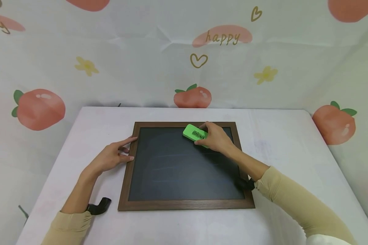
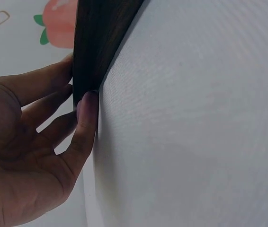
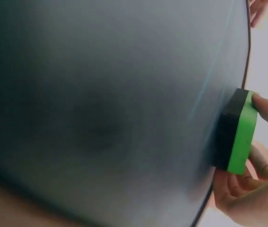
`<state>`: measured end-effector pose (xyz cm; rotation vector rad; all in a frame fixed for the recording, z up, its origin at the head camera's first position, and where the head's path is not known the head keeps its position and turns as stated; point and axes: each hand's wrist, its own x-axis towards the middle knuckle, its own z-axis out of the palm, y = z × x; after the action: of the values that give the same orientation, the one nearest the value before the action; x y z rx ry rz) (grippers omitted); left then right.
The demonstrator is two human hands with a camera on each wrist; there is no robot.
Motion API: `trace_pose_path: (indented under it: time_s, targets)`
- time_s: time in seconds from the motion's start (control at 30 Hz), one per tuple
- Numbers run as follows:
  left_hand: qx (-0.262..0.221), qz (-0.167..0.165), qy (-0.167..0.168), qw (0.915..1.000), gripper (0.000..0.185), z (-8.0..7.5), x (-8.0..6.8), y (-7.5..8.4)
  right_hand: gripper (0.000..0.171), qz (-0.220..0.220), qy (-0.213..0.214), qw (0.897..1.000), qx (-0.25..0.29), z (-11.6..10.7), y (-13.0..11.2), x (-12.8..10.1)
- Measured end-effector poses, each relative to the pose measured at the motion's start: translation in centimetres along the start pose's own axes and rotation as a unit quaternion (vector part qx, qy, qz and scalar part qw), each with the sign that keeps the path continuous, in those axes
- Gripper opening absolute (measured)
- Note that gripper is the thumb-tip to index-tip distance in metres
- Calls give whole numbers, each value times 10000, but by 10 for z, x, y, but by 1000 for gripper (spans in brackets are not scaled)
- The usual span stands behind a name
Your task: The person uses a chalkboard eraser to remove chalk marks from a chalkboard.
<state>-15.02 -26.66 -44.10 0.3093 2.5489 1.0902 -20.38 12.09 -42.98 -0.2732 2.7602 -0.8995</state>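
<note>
Wiping cleanly calls for the eraser (image 1: 195,134) kept flat, felt down, in even overlapping strokes; the right hand (image 1: 216,139) grips it near the board's (image 1: 184,166) far edge, thumb and fingers pinching its sides; the left hand (image 1: 113,157), fingers straight, braces the frame on the counter (image 1: 279,143).

- A dark chalkboard in a brown wooden frame (image 1: 184,204) lies flat on the white table (image 1: 282,143), about midway across.
- The green block eraser (image 1: 194,133) sits on the board's far right part, held by the right hand (image 1: 216,137).
- The left hand (image 1: 113,157) rests on the table, fingertips touching the frame's left edge.
</note>
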Motion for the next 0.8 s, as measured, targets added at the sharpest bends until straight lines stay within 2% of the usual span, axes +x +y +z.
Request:
trace_pose_path:
  time_s: [0.17,0.33,0.57,0.8]
  targets:
    - [15,24,-18,10000,73,0,1,-1,62,162,193,9986,473,0,13,-7]
    - [11,62,-41,10000,74,0,1,0,60,56,429,9964,726,2,19,-11]
    - [-37,46,-21,10000,74,0,2,1,58,94,578,9971,495,-6,21,-16]
    - [9,10,-43,10000,74,0,1,1,57,119,696,9971,267,-15,35,-23]
